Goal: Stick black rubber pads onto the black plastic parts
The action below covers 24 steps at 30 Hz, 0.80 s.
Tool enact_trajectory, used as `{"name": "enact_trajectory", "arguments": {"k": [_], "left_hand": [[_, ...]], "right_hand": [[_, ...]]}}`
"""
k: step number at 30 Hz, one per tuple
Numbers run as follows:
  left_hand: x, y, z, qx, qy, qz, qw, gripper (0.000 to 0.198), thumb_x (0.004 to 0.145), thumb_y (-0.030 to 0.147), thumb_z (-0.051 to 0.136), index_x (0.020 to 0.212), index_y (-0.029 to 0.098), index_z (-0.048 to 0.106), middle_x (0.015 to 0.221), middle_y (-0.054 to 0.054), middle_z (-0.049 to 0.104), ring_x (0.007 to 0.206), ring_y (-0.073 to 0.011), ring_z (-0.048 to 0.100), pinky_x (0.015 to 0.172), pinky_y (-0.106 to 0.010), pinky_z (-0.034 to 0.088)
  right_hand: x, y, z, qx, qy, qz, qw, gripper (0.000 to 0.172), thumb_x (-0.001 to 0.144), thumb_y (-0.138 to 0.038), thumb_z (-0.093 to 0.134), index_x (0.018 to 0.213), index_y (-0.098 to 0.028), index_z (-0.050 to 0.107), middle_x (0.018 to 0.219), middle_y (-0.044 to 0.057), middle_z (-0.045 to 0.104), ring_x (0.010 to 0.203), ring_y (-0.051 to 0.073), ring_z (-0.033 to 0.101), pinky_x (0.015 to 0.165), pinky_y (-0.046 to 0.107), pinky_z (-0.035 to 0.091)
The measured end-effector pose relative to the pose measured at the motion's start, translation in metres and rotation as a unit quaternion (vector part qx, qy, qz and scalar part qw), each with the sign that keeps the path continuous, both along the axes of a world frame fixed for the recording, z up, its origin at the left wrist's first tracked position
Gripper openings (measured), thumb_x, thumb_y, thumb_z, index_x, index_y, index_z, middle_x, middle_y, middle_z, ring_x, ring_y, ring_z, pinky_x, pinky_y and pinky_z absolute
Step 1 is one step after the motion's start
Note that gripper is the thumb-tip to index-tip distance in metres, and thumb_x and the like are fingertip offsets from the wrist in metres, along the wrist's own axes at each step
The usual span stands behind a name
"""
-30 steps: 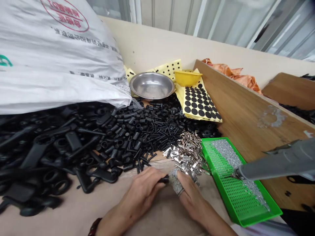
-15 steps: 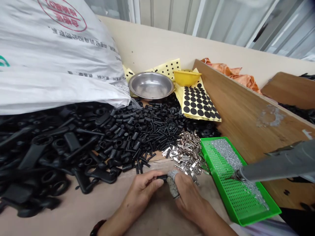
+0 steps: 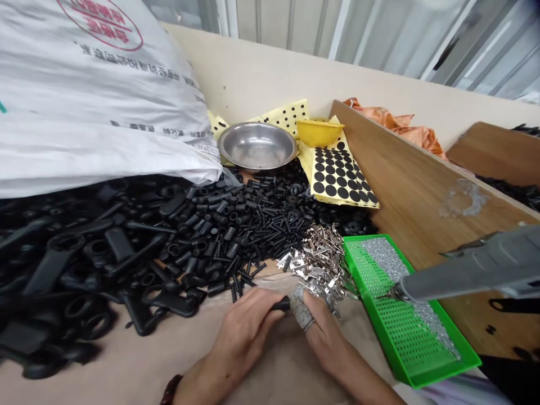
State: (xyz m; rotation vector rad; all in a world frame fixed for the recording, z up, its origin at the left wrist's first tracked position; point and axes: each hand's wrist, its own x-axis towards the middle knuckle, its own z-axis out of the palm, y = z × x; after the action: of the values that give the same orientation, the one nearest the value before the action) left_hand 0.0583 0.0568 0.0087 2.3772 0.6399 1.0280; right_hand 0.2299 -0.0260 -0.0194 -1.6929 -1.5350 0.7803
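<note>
My left hand (image 3: 247, 329) is closed round a small black cylindrical part (image 3: 282, 304), which points toward my other hand. A grey speckled wrap (image 3: 300, 308) covers a finger of my right hand (image 3: 324, 332), with a dark band at its lower end. That wrapped finger meets the end of the black part; the right fingers are curled, and what lies inside them is hidden. Just beyond my hands lie a heap of small silvery metal clips (image 3: 323, 261) and a pile of black ribbed plugs (image 3: 274, 222).
Larger black plastic parts (image 3: 54, 259) spread across the left under a white sack (image 3: 147, 107). Behind stand a steel bowl (image 3: 257, 146), a yellow bowl (image 3: 319, 134) and sheets of black dots (image 3: 341, 179). A grey electric screwdriver (image 3: 464, 275) reaches over a green tray (image 3: 409, 360) of screws, beside a wooden board (image 3: 405, 185).
My left hand has turned, its back now facing up more and its fingers covering more of the black part. Both hands stay together. The screwdriver appears slightly shifted left with the view.
</note>
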Motion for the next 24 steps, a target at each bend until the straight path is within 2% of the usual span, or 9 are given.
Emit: {"name": "enact_trajectory", "arguments": {"k": [3,6,9,12,14,16,19,24], "left_hand": [[-0.002,0.0,-0.003,0.059,-0.002,-0.001,0.998,0.017,0.092,0.019,0.045,0.106,0.016,0.055,0.086,-0.005,0.067,0.079,-0.0146,0.061,0.072,-0.024,0.051],[-0.006,-0.001,-0.008,0.109,0.009,-0.007,0.994,0.025,0.09,0.008,0.044,0.112,0.015,0.053,0.093,-0.008,0.065,0.085,-0.0159,0.06,0.077,-0.027,0.051],[-0.009,0.0,-0.008,0.113,0.009,-0.016,0.993,0.03,0.088,0.005,0.042,0.114,0.016,0.053,0.096,-0.009,0.065,0.088,-0.0167,0.06,0.078,-0.028,0.051],[-0.009,0.002,0.0,0.007,-0.009,-0.034,0.999,0.02,0.089,0.013,0.048,0.106,0.019,0.058,0.092,-0.005,0.067,0.083,-0.0145,0.062,0.074,-0.023,0.051],[-0.009,0.003,0.005,-0.103,-0.01,-0.046,0.994,0.015,0.089,0.018,0.053,0.101,0.022,0.061,0.089,-0.001,0.069,0.08,-0.0125,0.064,0.071,-0.018,0.05],[-0.008,0.003,0.008,-0.176,-0.016,-0.049,0.983,0.014,0.088,0.021,0.056,0.099,0.023,0.063,0.088,0.002,0.071,0.079,-0.0116,0.066,0.07,-0.017,0.05],[-0.008,0.002,0.009,-0.208,-0.029,-0.039,0.977,0.016,0.085,0.021,0.058,0.099,0.024,0.066,0.089,0.002,0.072,0.081,-0.0124,0.066,0.072,-0.017,0.049],[-0.012,-0.002,0.013,-0.277,-0.036,-0.02,0.96,0.018,0.085,0.026,0.057,0.099,0.026,0.068,0.093,0.001,0.072,0.084,-0.0143,0.066,0.076,-0.02,0.049]], "right_hand": [[-0.006,0.004,0.002,-0.028,0.069,-0.023,0.997,0.033,0.087,-0.029,0.04,0.113,-0.02,0.059,0.117,0.008,0.061,0.113,0.025,0.052,0.097,0.04,0.043],[-0.014,0.01,0.009,-0.014,0.124,-0.006,0.992,0.028,0.089,-0.027,0.038,0.102,-0.02,0.062,0.101,0.005,0.065,0.102,0.023,0.057,0.09,0.037,0.047],[-0.013,0.011,0.016,-0.005,0.104,0.018,0.994,0.028,0.087,-0.02,0.035,0.093,-0.02,0.062,0.089,0.004,0.066,0.094,0.022,0.059,0.086,0.035,0.049],[-0.005,0.007,0.022,0.03,-0.006,0.053,0.998,0.031,0.076,-0.013,0.037,0.096,-0.018,0.06,0.095,0.008,0.064,0.096,0.023,0.059,0.086,0.035,0.049],[-0.001,0.006,0.026,0.076,-0.079,0.099,0.989,0.036,0.069,-0.01,0.038,0.099,-0.016,0.058,0.1,0.011,0.063,0.097,0.025,0.058,0.085,0.036,0.049],[0.0,0.007,0.028,0.122,-0.13,0.133,0.975,0.036,0.066,-0.008,0.038,0.097,-0.015,0.056,0.097,0.012,0.063,0.095,0.025,0.058,0.084,0.036,0.049],[-0.002,0.01,0.029,0.16,-0.161,0.137,0.964,0.032,0.066,-0.005,0.037,0.091,-0.018,0.052,0.088,0.009,0.062,0.086,0.022,0.059,0.078,0.033,0.05],[-0.004,0.007,0.028,0.165,-0.149,0.107,0.969,0.034,0.061,-0.003,0.036,0.088,-0.021,0.047,0.085,0.007,0.06,0.083,0.021,0.059,0.073,0.03,0.052]]}}
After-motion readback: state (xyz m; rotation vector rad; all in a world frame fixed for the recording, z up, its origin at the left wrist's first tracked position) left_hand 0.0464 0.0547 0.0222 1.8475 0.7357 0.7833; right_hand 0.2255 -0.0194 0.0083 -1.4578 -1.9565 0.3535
